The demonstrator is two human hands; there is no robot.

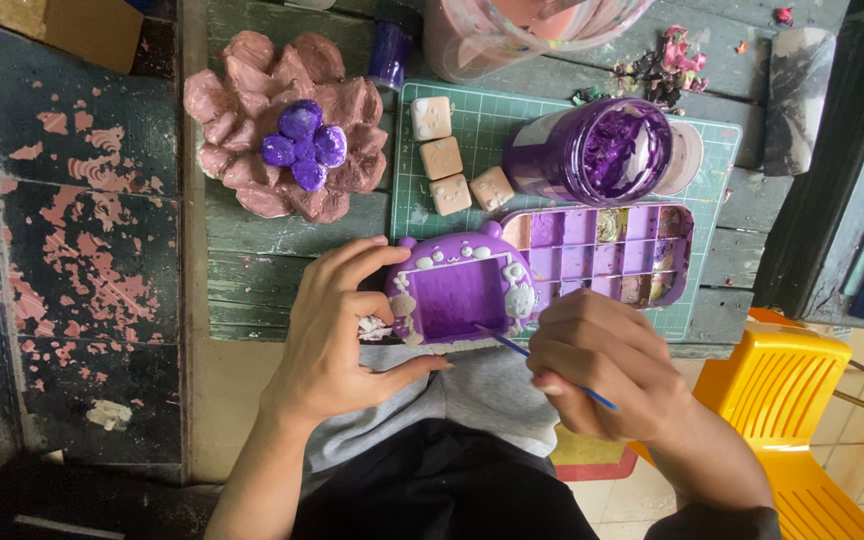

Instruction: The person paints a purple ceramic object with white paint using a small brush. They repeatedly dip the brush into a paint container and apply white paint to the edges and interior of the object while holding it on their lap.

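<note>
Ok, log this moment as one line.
left hand: holds purple frame | right hand: brush tip at frame | paint jar: open

Both forearms are bare from wrist to the lower edge of the frame, with no sleeve, watch or bracelet showing. The left hand (337, 330) and right hand (602, 370) wear no rings or gloves; the nails look short and unpainted, though the view is too soft to be sure. At lower centre, grey cloth covers the lap, with black fabric below it.
</note>
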